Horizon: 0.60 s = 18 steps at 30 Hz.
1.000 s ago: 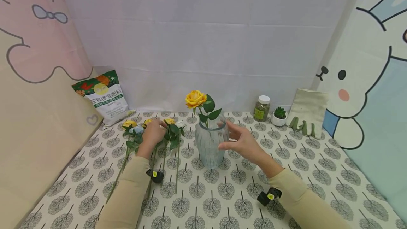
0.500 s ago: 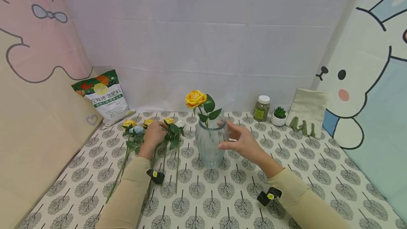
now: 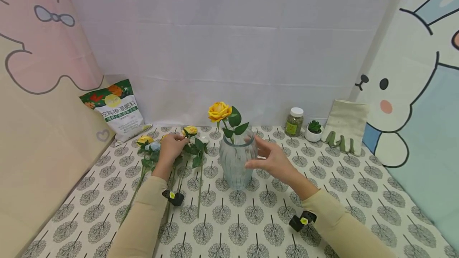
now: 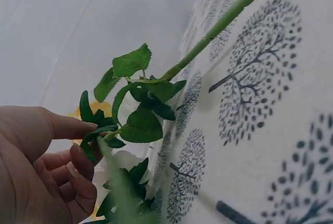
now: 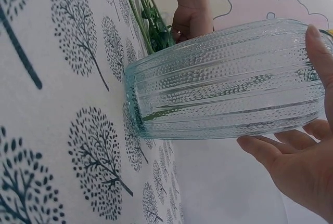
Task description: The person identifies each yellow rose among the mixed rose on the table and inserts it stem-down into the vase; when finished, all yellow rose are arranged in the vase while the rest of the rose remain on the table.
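My left hand [image 3: 172, 148] pinches a yellow rose [image 3: 190, 130] by its stem just under the bloom. In the left wrist view, thumb and forefinger meet at the leafy green stem [image 4: 112, 133]; the bloom is mostly hidden behind the leaves. With thumb in front and fingers behind, my right hand [image 3: 274, 162] holds the clear ribbed glass vase [image 3: 236, 166] near its rim. The vase [image 5: 218, 83] stands upright on the cloth. One yellow rose [image 3: 219, 112] with green leaves leans left in it. Beside the left hand lie a blue rose [image 3: 154, 146] and a white rose [image 3: 203, 140].
More yellow roses [image 3: 145, 140] lie at the left, stems toward me. A fertilizer bag [image 3: 118, 110] leans at the back left. A lidded jar [image 3: 294, 122], a small potted succulent [image 3: 314, 131] and a pair of gloves [image 3: 346, 126] stand along the back right of the patterned tablecloth [image 3: 222, 230].
The yellow rose by my left hand has risen a little, its bloom now higher, and its stem has shifted. My right hand and the vase have stayed in place.
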### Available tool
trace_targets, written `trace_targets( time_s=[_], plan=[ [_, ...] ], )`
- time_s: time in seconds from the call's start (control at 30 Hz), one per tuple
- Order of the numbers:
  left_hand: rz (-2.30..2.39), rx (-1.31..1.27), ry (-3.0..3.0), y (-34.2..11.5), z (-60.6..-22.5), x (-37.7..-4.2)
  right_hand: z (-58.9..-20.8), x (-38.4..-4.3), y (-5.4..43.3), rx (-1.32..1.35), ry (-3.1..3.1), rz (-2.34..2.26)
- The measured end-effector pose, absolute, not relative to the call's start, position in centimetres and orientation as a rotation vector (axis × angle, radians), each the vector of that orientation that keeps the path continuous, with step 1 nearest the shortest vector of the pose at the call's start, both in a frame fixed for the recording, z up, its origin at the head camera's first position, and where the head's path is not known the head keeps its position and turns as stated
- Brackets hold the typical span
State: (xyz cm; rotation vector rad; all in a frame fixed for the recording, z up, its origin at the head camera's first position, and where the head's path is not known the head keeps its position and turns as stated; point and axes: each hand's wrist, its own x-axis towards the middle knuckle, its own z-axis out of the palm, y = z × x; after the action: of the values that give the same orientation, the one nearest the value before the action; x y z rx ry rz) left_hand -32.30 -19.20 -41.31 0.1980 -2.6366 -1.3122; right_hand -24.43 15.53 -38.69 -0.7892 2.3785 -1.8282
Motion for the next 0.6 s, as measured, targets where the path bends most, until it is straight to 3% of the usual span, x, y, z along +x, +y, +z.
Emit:
trace_targets(
  time_s=[0.6],
  plan=[
    [-2.067,0.214,-2.470,-21.3,-38.2,-32.2,-38.6,-24.4,15.6,-0.796,2.358,-1.842]
  ],
)
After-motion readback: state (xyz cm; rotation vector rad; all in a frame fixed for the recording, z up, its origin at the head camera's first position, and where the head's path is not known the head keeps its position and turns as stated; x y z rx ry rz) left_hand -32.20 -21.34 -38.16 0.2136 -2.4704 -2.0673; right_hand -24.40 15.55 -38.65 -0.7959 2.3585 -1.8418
